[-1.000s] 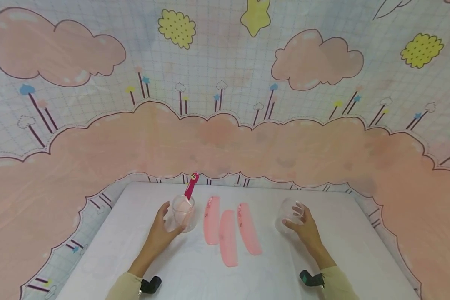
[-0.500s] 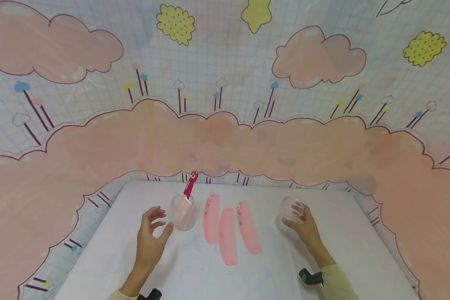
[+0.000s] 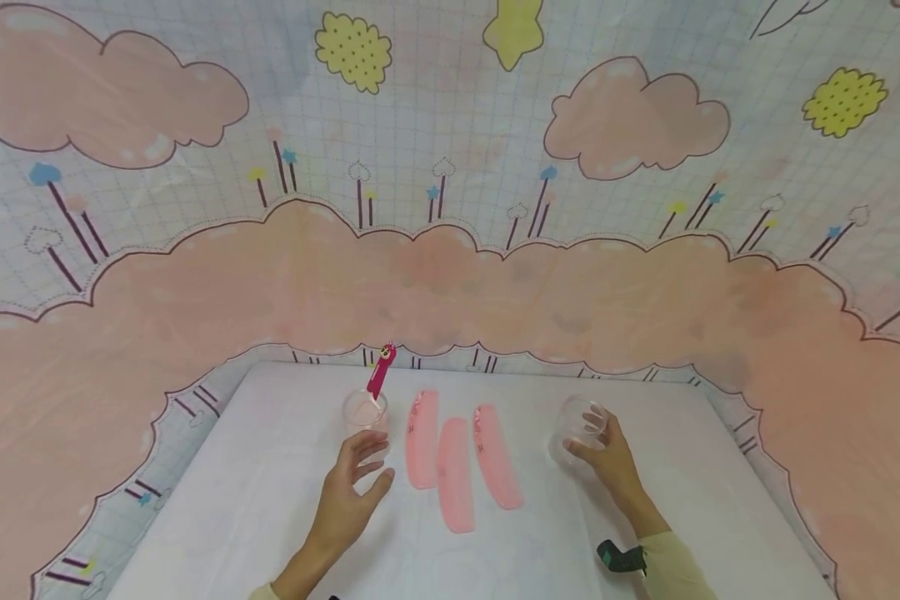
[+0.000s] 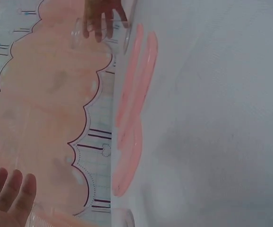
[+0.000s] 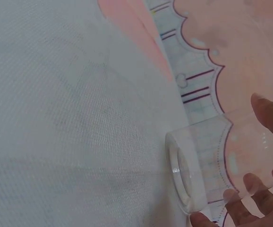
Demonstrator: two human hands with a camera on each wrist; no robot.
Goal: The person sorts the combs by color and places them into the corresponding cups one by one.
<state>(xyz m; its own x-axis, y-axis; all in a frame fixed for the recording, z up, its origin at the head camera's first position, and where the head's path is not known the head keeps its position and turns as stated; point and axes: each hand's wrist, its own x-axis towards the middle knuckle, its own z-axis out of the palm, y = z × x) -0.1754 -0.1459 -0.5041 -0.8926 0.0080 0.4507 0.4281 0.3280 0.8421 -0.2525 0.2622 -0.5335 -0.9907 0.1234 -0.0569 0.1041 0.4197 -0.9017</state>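
Three pink combs lie side by side on the white table, in the middle of the head view. Left of them stands a clear cup with a slim red-handled thing leaning in it, a cartoon figure on its end; its lower part is hard to make out. My left hand hovers in front of that cup, fingers loosely bent and thumb apart, gripping nothing. On the right, my right hand holds a second clear cup, thumb on one side and fingers on the other.
The white table has its far edge just behind the cups. Behind it hangs a backdrop cloth printed with clouds and stars. A dark wrist camera sits at my right sleeve.
My left hand drew left, away from the cup with the red-handled thing, then came back right and nearer, in front of it. My right hand and its cup stayed put.
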